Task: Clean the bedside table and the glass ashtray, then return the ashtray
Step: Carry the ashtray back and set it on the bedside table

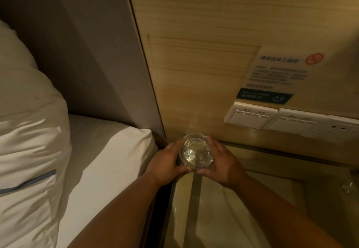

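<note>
A round clear glass ashtray (195, 152) sits at the far left corner of the glass-topped bedside table (229, 205), close to the wooden wall. Both hands clasp it. My left hand (165, 163) wraps its left side, thumb at the near rim. On the right side, my right hand (223, 162) has its fingers along the far edge and the thumb in front. Whether the ashtray rests on the table or hovers just above it, I cannot tell.
A bed with white sheet (101, 160) and pillows (29, 131) lies directly left of the table. On the wooden wall panel (194, 43) hang a no-smoking notice (277, 72) and white switch plates (272, 117), just above the table's back edge.
</note>
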`<move>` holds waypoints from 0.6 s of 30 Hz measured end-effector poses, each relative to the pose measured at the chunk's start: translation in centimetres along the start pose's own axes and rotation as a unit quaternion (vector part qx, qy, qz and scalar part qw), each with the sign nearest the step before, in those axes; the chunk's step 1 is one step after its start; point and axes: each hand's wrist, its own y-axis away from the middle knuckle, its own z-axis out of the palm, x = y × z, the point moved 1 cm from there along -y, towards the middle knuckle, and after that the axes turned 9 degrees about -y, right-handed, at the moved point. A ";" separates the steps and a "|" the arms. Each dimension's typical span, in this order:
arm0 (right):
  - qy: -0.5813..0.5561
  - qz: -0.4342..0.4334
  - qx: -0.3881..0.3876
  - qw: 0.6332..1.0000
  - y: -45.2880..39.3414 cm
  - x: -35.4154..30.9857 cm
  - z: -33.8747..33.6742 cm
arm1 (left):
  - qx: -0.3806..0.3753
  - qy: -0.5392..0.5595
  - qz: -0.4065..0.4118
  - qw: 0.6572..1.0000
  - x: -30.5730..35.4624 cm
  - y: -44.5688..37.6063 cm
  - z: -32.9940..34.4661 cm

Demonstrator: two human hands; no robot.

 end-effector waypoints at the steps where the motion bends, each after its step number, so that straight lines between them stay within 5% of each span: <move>1: 0.001 0.002 -0.001 1.000 -0.1 0.0 0.0 | -0.001 -0.001 0.000 1.000 0.0 0.0 0.0; 18: 0.014 0.011 -0.006 1.000 -0.3 -0.2 0.0 | -0.004 -0.043 -0.003 0.999 0.5 -0.2 -0.2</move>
